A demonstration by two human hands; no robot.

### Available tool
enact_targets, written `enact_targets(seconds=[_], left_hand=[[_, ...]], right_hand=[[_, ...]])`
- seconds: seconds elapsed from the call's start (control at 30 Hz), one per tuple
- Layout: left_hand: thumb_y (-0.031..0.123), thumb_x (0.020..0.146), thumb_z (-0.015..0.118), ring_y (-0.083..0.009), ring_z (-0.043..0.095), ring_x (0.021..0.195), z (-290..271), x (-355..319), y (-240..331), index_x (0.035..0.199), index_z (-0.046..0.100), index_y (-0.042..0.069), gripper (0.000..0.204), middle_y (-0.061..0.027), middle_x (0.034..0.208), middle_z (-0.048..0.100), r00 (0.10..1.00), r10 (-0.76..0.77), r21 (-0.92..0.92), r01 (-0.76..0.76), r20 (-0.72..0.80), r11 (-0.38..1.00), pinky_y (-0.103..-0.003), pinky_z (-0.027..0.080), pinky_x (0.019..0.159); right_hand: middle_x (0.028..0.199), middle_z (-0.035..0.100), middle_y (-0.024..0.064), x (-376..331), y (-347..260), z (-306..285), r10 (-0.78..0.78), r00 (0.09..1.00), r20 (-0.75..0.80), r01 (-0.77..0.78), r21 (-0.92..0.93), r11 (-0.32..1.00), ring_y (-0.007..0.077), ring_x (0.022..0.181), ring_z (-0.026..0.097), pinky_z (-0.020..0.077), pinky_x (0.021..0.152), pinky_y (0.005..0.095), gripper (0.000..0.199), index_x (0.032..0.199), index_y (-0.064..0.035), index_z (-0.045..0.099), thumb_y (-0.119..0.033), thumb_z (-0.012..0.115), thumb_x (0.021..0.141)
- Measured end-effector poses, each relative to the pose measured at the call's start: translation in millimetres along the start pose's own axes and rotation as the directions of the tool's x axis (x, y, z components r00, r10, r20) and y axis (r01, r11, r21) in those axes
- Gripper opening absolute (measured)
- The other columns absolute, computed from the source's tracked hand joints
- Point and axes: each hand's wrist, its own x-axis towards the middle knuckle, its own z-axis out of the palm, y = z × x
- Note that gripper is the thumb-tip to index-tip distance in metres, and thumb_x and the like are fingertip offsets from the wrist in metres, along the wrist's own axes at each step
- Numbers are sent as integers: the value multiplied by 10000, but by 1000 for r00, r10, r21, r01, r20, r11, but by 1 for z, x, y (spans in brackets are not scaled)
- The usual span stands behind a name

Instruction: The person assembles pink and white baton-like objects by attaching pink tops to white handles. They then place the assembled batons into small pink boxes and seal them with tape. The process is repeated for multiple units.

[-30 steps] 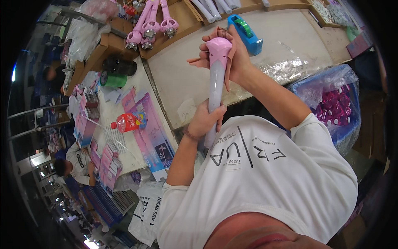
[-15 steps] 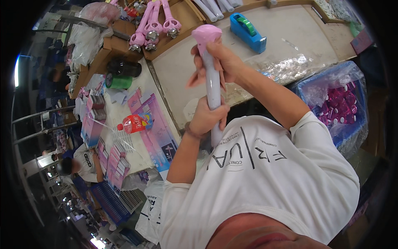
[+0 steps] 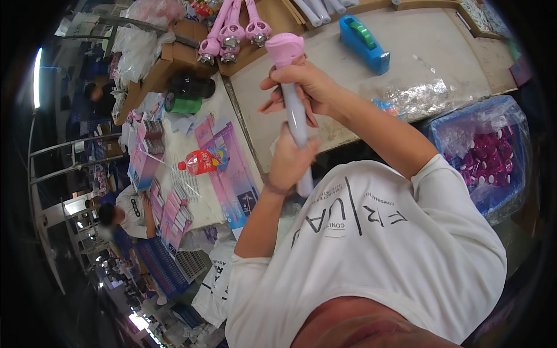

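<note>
A toy wand stands upright in front of my shirt, with a pink head (image 3: 284,47) on a long translucent pale tube (image 3: 297,119). My right hand (image 3: 306,84) is closed around the top of the tube just under the pink head, its lower fingers partly spread behind the tube. Lower down, my left hand (image 3: 292,158) wraps the tube, slightly blurred. Below that hand the tube's bottom end (image 3: 304,187) shows near my shirt.
Several pink wand pieces (image 3: 232,29) lie in a cardboard box at the far left. A blue tape dispenser (image 3: 364,45) stands on the table. A blue crate (image 3: 432,136) at right holds magenta bottles. A red-labelled bottle (image 3: 200,162) lies left; another person (image 3: 130,211) sits beyond.
The view has shifted, so the surroundings sit farther right. The wand's pink head has moved left relative to the table. Both hands stay on the wand; the left one is now blurred.
</note>
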Motion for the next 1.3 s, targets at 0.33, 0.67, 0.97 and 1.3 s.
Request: enact_targets(seconds=[0.33, 0.67, 0.97, 1.3], left_hand=[[155, 866, 597, -183, 556, 434, 10, -23, -14, 977, 479, -12, 232, -66, 622, 551, 968, -237, -100, 244, 80, 965, -318, 462, 423], [109, 885, 577, -161, 531, 402, 9, -19, -5, 880, 464, 5, 153, -67, 592, 540, 964, -252, -139, 261, 85, 955, -285, 428, 380], [79, 865, 585, -157, 520, 397, 0, -21, -15, 906, 455, -10, 162, -72, 596, 539, 928, -219, -403, 332, 302, 853, -298, 437, 378], [144, 858, 609, -184, 610, 540, 14, -12, -25, 1006, 461, -5, 257, -75, 651, 569, 972, 162, 565, -39, -170, 824, -310, 476, 468]], right_hand=[[874, 635, 133, -9, 2, -24, -54, 996, 69, 44, 131, 990, 187, 652, 662, 612, 726, 468, 276, 1000, -26, 496, -166, 657, 826], [754, 599, 131, -12, 7, -4, -74, 976, -207, 52, -111, 993, 210, 585, 644, 604, 590, 387, 245, 835, 28, 544, -159, 699, 803], [637, 570, 106, -13, 12, 5, -144, 947, -288, 84, -211, 974, 197, 505, 610, 567, 501, 335, 270, 759, 21, 544, -178, 724, 793], [747, 586, 101, -10, 22, -13, -42, 966, -256, 25, -70, 997, 184, 606, 620, 598, 576, 372, 236, 813, 18, 563, -169, 707, 804]])
